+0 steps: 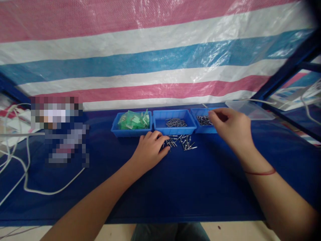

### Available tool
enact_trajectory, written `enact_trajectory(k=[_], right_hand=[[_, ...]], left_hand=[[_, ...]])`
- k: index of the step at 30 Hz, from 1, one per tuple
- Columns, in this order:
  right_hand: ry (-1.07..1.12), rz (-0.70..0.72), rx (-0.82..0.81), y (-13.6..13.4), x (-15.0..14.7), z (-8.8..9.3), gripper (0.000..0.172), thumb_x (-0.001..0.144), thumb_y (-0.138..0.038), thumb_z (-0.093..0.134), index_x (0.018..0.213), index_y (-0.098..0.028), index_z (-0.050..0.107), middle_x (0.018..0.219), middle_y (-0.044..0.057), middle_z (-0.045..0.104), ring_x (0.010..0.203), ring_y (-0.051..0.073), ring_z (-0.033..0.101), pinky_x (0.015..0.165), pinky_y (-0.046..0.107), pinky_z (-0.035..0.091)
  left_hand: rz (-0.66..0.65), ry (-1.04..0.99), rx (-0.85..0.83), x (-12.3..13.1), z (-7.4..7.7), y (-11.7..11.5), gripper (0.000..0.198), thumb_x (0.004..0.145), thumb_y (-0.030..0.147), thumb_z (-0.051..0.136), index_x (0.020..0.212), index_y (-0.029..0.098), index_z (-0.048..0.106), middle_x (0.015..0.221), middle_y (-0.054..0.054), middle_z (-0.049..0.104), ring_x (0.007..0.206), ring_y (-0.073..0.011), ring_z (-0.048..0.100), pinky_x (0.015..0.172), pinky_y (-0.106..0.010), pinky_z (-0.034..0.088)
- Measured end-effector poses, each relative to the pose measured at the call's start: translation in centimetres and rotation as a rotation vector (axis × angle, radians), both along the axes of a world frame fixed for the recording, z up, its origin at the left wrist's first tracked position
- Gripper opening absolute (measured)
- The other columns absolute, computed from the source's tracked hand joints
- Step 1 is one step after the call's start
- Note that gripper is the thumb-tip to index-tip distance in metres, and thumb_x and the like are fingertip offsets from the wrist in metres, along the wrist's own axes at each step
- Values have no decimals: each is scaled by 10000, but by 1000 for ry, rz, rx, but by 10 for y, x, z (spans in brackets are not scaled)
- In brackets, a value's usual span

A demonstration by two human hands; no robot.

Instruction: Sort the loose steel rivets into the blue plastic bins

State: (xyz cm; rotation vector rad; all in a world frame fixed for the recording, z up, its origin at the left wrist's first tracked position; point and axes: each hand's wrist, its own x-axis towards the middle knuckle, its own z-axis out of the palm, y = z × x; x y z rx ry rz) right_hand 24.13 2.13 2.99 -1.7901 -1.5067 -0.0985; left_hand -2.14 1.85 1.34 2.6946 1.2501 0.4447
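We note: left hand (149, 149) part-spread at loose rivets (173, 142); right hand (232, 129) pinched narrow over right bin (205, 130), hold unclear; front edge of worktop (188, 187) well apart.

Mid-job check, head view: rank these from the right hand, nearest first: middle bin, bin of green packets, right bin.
1. Right bin: at the row's right end, partly hidden behind the right hand.
2. Middle bin: next along to the left, with metal pins inside.
3. Bin of green packets: farthest, at the row's left end.
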Motion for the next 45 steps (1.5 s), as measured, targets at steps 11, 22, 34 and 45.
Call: enact_trajectory(k=[11, 22, 34, 45], right_hand=[[8, 453, -144, -12, -17, 7, 171, 814, -280, 528, 715, -200, 642, 598, -1, 611, 522, 138, 526, 518, 267, 377], [-88, 689, -220, -20, -47, 5, 154, 812, -200, 491, 702, -200, 598, 566, -22, 555, 489, 108, 475, 517, 243, 355], [22, 770, -268, -23, -64, -10, 189, 838, -309, 551, 937, -179, 647, 545, -42, 484, 467, 96, 426, 488, 232, 324], [467, 626, -157, -23, -68, -12, 171, 828, -334, 580, 838, -179, 651, 544, -52, 407, 486, 95, 378, 483, 242, 328]], left_hand=[[-116, -38, -52, 1, -8, 5, 250, 921, 261, 445, 1081, 195, 625, 1075, -78, 568, 979, -197, 532, 904, -348, 423], [-60, -305, -190, 2, -14, 11, 217, 860, 177, 536, 1058, 191, 623, 945, -35, 636, 849, -151, 604, 811, -277, 476], [11, -735, -390, 10, -7, 9, 167, 879, 217, 509, 978, 173, 636, 975, -57, 652, 893, -156, 613, 806, -274, 490], [67, -882, -644, 16, -5, 1, 150, 817, 266, 598, 913, 153, 585, 832, -24, 647, 761, -129, 627, 718, -245, 492]])
